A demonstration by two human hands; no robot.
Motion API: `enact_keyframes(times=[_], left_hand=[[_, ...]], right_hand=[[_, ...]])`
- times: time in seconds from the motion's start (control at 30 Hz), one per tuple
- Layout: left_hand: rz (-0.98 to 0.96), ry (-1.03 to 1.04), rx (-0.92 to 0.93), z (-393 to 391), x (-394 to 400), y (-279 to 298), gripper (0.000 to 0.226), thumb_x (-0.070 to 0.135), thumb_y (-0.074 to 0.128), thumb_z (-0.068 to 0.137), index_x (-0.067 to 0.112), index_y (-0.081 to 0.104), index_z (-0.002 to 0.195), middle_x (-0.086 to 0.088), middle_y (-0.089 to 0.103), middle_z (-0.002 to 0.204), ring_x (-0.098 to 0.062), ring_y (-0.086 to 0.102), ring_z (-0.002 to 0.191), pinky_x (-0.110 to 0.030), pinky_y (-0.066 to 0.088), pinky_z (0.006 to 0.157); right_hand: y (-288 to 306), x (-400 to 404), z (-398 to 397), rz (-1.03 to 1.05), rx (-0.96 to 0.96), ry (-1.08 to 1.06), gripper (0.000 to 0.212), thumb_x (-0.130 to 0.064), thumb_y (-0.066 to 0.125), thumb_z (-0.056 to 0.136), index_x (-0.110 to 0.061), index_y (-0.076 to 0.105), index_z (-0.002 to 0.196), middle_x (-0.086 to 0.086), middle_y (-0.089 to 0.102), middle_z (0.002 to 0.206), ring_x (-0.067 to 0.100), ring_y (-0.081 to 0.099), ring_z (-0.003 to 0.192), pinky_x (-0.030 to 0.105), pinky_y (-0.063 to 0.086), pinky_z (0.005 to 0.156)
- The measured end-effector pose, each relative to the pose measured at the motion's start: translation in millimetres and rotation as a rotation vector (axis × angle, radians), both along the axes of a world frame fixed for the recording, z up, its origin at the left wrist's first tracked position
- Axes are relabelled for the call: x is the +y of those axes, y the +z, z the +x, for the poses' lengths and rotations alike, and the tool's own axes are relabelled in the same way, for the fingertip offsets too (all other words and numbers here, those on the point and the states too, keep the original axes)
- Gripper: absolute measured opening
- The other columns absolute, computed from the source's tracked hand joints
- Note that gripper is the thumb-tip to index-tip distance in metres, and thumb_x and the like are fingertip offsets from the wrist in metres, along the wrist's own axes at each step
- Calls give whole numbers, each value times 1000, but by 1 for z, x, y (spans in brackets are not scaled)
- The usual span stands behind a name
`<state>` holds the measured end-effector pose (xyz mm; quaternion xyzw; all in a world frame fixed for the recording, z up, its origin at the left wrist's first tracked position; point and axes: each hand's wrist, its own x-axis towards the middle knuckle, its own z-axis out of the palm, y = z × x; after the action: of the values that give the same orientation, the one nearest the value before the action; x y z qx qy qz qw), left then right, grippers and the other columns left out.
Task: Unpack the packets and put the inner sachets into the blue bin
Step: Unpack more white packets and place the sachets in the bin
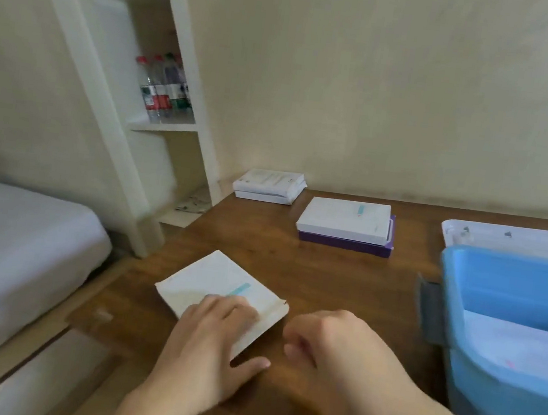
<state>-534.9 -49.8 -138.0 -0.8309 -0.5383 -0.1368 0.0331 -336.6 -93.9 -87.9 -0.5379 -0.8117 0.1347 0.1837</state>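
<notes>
A white packet [214, 286] with a teal stripe lies flat on the wooden table [326, 276], near its front left. My left hand [210, 348] rests on the packet's near corner, fingers straight on top and thumb on the table beside it. Just right of the packet, my right hand [331, 349] hovers with fingers curled, holding nothing that I can see. The blue bin [506, 325] stands at the right edge with white sachets [517, 347] inside. Further back lie a white packet [345, 219] on a purple one [344, 244] and two stacked white packets [270, 185].
A white lid [510, 238] lies behind the bin. A white shelf unit [162, 97] with water bottles [164, 90] stands left of the table against the wall. A bed with a white sheet [10, 264] is at the left.
</notes>
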Motion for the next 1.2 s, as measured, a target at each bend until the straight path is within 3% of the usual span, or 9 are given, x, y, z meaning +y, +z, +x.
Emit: enact_keyframes(times=[0.07, 0.17, 0.3, 0.4, 0.53, 0.63, 0.9, 1.0, 1.2], left_hand=[[43, 44, 9, -8, -1, -6, 60, 67, 65, 75, 38, 53, 126, 20, 48, 133, -7, 47, 121, -27, 42, 101], [121, 63, -70, -18, -1, -14, 65, 49, 84, 62, 34, 57, 119, 13, 58, 124, -11, 64, 103, -21, 56, 73], [195, 80, -319, -27, 3, -8, 21, 34, 81, 76, 30, 70, 93, 15, 65, 118, -4, 63, 105, -13, 57, 62], [242, 130, -500, -35, 6, 1, 11, 32, 78, 79, 28, 70, 74, 17, 70, 105, 2, 64, 96, -13, 54, 64], [252, 141, -600, -38, 7, 9, 16, 41, 69, 80, 28, 70, 72, 19, 71, 102, 5, 64, 95, -6, 50, 64], [277, 132, -604, -38, 6, 11, 26, 48, 60, 79, 25, 69, 71, 17, 71, 100, 0, 65, 96, -3, 47, 65], [325, 119, -637, -44, 10, 15, 14, 21, 75, 82, 25, 68, 72, 18, 71, 99, 0, 64, 97, -3, 45, 71], [323, 114, -632, -44, 10, 16, 13, 25, 75, 83, 27, 67, 72, 20, 70, 101, 1, 63, 99, -9, 51, 70], [281, 122, -641, -44, 7, 11, 17, 47, 66, 77, 31, 68, 74, 17, 70, 107, -3, 64, 101, -15, 56, 63]], right_hand=[[-24, 15, -8, -39, -62, -55, 13, -32, 48, 95, -24, 59, 92, -8, 62, 96, 16, 61, 89, 35, 56, 79], [-40, 25, -15, -55, -111, -66, 19, -32, 46, 95, -27, 65, 97, -9, 65, 97, 16, 62, 90, 36, 56, 79], [-45, 32, -21, 74, -44, -9, 22, -34, 47, 98, -33, 65, 110, -14, 63, 107, 11, 61, 94, 29, 55, 81], [-48, 37, -32, 388, 0, 56, 18, -27, 56, 92, -31, 70, 102, -12, 66, 101, 14, 65, 83, 30, 56, 60], [-57, 49, -49, 643, -39, 148, 13, -15, 67, 80, -24, 70, 88, -9, 69, 101, 19, 60, 61, 31, 46, 40], [-62, 53, -58, 732, -90, 160, 15, -10, 68, 76, -22, 69, 86, -6, 70, 96, 19, 57, 53, 29, 41, 38], [-68, 58, -65, 809, -236, 127, 29, -14, 62, 80, -16, 68, 108, -1, 65, 94, 20, 48, 49, 28, 32, 38], [-70, 58, -66, 819, -240, 103, 25, -12, 55, 81, -16, 69, 100, 0, 61, 90, 20, 46, 50, 29, 30, 39], [-67, 51, -56, 783, -221, 158, 19, -19, 83, 66, -22, 69, 78, 0, 62, 91, 18, 48, 55, 27, 27, 41]])
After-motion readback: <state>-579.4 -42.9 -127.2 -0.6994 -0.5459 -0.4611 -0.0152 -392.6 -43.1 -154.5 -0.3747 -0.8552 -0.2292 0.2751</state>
